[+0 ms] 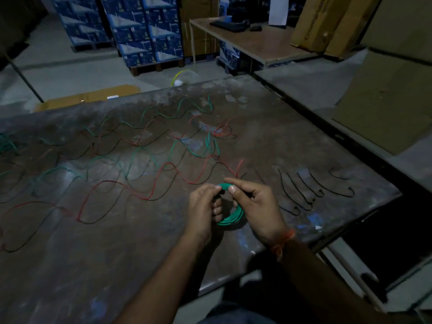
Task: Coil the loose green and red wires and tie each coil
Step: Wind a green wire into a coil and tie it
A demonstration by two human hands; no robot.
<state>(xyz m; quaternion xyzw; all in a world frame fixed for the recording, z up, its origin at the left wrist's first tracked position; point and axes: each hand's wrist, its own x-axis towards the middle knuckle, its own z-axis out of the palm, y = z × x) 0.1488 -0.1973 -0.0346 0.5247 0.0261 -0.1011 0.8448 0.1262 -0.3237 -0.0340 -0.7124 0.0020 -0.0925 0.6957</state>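
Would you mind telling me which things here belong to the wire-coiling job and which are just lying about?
Part of the job:
- green coil, held by the left hand and the right hand
- loose green wires
- loose red wires
- short black pieces, probably ties

Lying about:
- keyboard on the far desk
- blue boxes
- flat cardboard

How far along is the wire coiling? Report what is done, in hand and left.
Done: one green coil is wound. In hand: the left hand and the right hand both grip it at the top; no tie shows on it yet. Left: loose green wires and red wires lie wavy across the table. Short black pieces lie to the right.
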